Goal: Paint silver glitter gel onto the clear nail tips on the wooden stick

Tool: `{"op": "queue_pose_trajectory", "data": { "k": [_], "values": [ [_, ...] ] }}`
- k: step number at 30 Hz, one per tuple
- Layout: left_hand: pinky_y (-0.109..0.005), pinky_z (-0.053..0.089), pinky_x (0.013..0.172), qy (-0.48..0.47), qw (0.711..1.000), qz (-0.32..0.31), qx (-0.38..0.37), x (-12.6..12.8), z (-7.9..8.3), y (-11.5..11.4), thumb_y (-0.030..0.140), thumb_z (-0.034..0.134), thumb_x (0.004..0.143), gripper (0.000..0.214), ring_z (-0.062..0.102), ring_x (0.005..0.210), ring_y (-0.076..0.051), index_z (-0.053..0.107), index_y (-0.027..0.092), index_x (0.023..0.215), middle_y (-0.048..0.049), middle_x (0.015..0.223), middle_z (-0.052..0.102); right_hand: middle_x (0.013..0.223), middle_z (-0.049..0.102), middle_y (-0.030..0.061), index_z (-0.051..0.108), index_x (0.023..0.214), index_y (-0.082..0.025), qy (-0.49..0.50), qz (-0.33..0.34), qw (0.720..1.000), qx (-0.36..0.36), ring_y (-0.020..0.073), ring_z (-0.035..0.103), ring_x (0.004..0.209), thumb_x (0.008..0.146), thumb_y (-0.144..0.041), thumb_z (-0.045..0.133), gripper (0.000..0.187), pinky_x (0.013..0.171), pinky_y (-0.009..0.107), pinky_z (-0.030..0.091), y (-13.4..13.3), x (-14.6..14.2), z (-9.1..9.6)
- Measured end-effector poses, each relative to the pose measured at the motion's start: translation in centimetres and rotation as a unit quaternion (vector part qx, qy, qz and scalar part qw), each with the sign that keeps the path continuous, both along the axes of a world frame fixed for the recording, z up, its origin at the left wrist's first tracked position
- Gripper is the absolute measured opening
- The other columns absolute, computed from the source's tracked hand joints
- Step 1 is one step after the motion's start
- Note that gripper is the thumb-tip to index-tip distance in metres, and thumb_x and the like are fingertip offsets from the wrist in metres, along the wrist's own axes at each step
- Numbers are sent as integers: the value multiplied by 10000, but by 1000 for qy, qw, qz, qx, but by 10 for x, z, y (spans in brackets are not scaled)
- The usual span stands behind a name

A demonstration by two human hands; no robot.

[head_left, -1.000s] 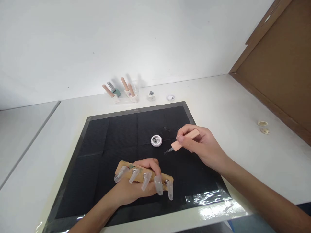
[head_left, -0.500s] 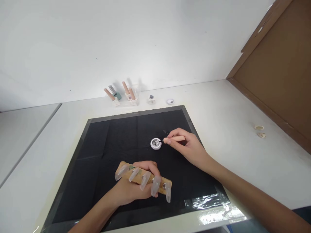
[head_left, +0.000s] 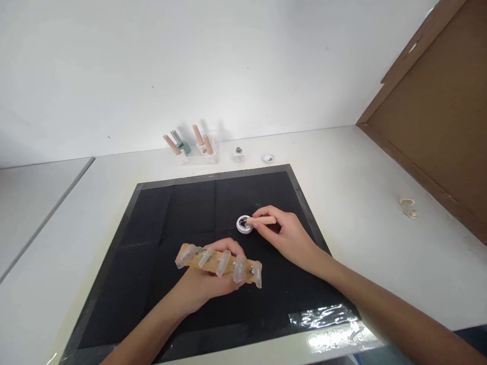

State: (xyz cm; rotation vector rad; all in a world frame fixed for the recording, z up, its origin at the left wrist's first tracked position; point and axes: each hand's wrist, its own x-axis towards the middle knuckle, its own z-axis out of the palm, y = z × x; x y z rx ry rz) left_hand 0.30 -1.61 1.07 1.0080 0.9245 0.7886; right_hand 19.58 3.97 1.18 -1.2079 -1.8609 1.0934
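Observation:
My left hand [head_left: 207,284] is closed round a wooden nail-tip stand [head_left: 213,261] that carries a row of several clear false nails [head_left: 223,263]. It is held tilted above the black mat [head_left: 144,289]. Between the thumb and fingers of my right hand [head_left: 285,230] is a nail polish brush [head_left: 264,220] with a peach handle. The brush's tip end reaches into a small round white pot [head_left: 244,224] with silvery and dark contents, which sits on the mat. The bristles are hidden in the pot.
Behind the mat, a clear tray [head_left: 196,159] holds several polish bottles. An uncapped bottle [head_left: 239,155] and a small white lid [head_left: 268,158] stand beside it. Two small round pieces [head_left: 407,202] lie at the right, near a brown board [head_left: 437,116].
My right hand has moved left, bringing the brush deeper into the pot. The left hand has lifted the nail stand slightly up and left in view.

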Motion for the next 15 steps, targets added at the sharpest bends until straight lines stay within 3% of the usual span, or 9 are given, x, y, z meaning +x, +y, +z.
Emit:
{"op": "queue_pose_trajectory", "data": {
  "k": [8,12,15],
  "values": [
    [-192,409,531,21,995,84,-44,-11,10,15,223,788,636,348,595,584,-119,602,191,929,53,580,600,781,714,6,680,885,-206,-17,-45,996,81,140,578,607,844,-215,619,74,578,255,424,-4,-3,-12],
    [-220,444,601,35,990,107,-89,-11,11,21,204,790,624,541,564,610,-100,587,188,1126,42,699,623,804,720,36,675,834,-184,-20,-38,986,164,169,617,710,831,-163,603,75,663,276,451,-7,-5,-14],
    [-233,443,621,39,987,105,-119,-11,9,24,191,788,617,626,526,622,-97,560,181,1200,26,748,627,679,666,25,637,756,-177,-35,-42,985,161,158,597,648,810,-150,594,75,600,257,427,-10,-6,-13]
  ]
}}
